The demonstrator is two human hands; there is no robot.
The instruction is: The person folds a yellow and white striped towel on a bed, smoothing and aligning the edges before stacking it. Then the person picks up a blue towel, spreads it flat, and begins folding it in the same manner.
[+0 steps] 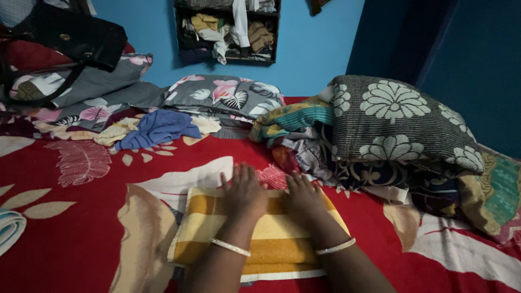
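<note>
red bedsheet [81,233], folded yellow striped towel [271,247]

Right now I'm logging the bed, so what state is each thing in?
Yellow striped towel: folded, flat on the red bedsheet.
Left hand: open, palm down on towel.
Right hand: open, palm down on towel.
Blue cloth: crumpled.
Floral pillow: stacked on folded blankets.
Black handbag: closed.

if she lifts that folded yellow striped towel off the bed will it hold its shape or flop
Probably flops: the yellow striped towel is soft cloth, folded flat under the left hand and right hand. Lifted by one edge, the layers would likely fall open. It looks light for its size, and unlikely to slide on the red bedsheet.
</note>
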